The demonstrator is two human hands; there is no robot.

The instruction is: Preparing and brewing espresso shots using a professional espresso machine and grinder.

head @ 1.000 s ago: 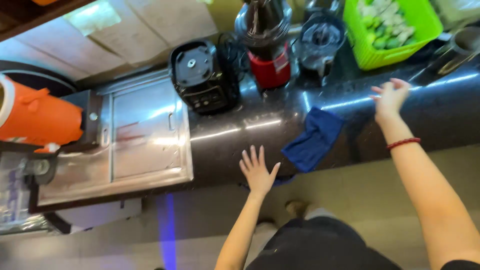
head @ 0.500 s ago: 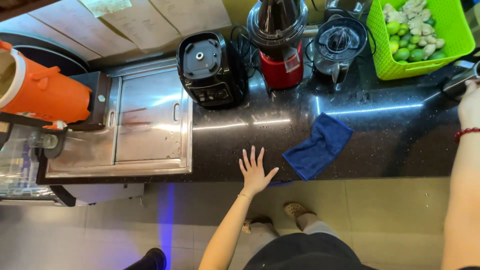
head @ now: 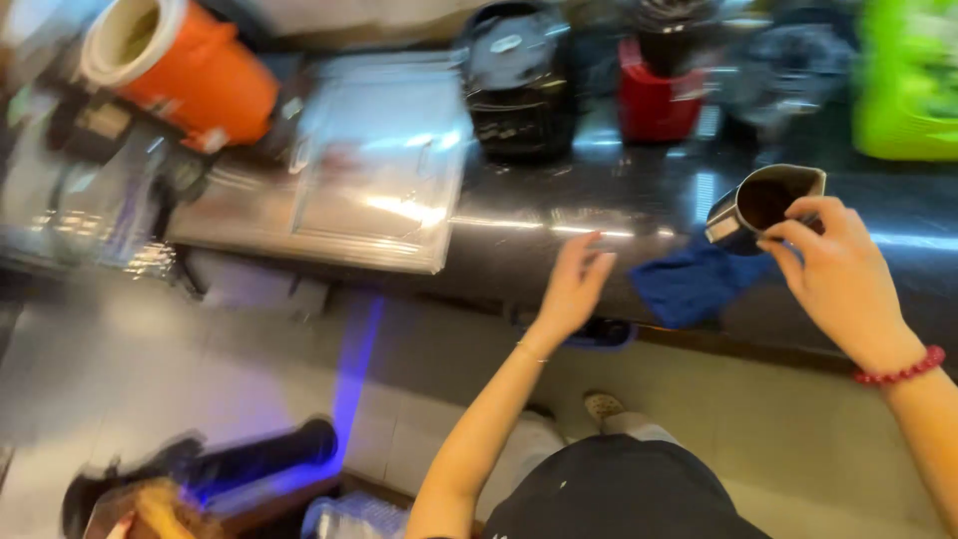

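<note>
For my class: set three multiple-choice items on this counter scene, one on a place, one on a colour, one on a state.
1. Where does the blue cloth lie?
A on the dark counter edge
B on the floor
C in the green basket

2. What colour is the bracelet?
A yellow
B red
C white

3. What does the right hand do?
A hangs empty
B presses the cloth
C holds a metal cup

Answers: 1 A, it drapes at the counter's front; 2 B, red beads circle the wrist; 3 C, fingers grip the cup's rim.
</note>
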